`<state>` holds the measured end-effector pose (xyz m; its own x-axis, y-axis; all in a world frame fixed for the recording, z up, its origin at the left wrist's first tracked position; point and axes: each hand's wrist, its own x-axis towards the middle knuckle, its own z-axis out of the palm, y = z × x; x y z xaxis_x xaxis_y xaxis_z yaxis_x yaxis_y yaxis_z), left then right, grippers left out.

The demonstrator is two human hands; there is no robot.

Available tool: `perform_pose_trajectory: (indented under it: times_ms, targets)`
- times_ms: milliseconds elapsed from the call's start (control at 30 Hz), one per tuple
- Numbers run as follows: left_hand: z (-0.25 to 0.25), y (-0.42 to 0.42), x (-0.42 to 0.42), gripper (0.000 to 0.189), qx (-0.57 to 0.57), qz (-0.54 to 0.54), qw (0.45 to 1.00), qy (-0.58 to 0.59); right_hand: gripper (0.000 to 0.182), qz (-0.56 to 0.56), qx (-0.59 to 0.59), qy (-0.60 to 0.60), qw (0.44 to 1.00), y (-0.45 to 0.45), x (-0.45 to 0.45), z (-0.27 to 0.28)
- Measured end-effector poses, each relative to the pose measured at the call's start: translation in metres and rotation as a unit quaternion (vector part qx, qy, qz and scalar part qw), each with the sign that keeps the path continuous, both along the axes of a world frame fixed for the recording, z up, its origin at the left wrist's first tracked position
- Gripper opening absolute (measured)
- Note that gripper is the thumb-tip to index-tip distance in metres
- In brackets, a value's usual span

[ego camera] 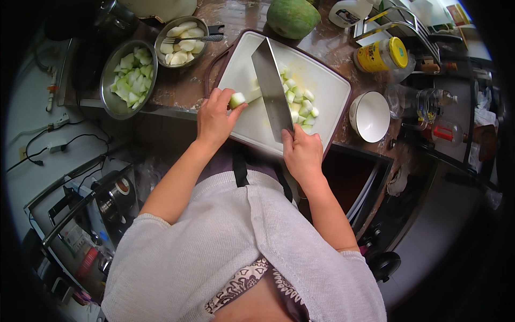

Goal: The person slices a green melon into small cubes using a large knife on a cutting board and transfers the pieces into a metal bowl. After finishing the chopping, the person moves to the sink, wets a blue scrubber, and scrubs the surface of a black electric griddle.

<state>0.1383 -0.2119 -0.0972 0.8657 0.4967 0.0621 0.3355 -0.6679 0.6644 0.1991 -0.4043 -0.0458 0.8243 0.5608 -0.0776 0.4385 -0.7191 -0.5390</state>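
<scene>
My right hand (302,151) grips the handle of a broad steel cleaver (273,90), whose blade slants over the middle of a white cutting board (332,92) with a dark rim. Between the fingers of my left hand (217,114) is a short piece of pale green vegetable (237,100), at the board's left side. A pale strip (252,95) lies between that piece and the blade. Right of the cleaver, several cut pale green chunks (303,106) are scattered on the board.
Left of the board, a steel bowl (105,90) of green chunks overhangs the counter edge, beside a smaller bowl (161,34) with white slices and a fork (201,38). A large green fruit or gourd (293,18) touches the far side. Rightward are a white bowl (372,116) and yellow-lidded jar (378,56).
</scene>
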Motion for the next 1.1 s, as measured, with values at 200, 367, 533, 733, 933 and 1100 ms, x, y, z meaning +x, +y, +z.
perform_pose_trajectory:
  times_ms: [200,367,533,733,933,1100]
  targets:
    - [-0.002,0.003,0.001,0.028,0.000,-0.018,1.000,-0.021,0.017,0.029,-0.060,0.007,0.998,0.009,0.006,-0.026]
    - [-0.002,0.011,-0.001,0.028,-0.077,0.012,0.997,0.009,0.019,-0.015,-0.031,0.006,0.999,0.014,0.008,-0.024]
    - [-0.007,0.023,0.003,0.029,-0.032,-0.024,0.999,-0.022,0.019,0.006,-0.014,0.014,1.000,0.004,0.011,0.005]
    - [-0.003,0.021,0.005,0.030,-0.029,-0.024,0.999,-0.010,0.015,0.055,-0.041,-0.033,0.997,0.001,-0.001,-0.003]
    - [-0.009,0.022,-0.002,0.028,-0.078,-0.008,0.997,-0.020,0.018,0.033,-0.034,-0.055,0.997,0.015,0.001,-0.028]
    - [-0.007,0.014,-0.015,0.025,-0.075,0.023,0.997,-0.008,0.018,0.032,-0.015,-0.016,0.999,0.013,0.007,0.005]
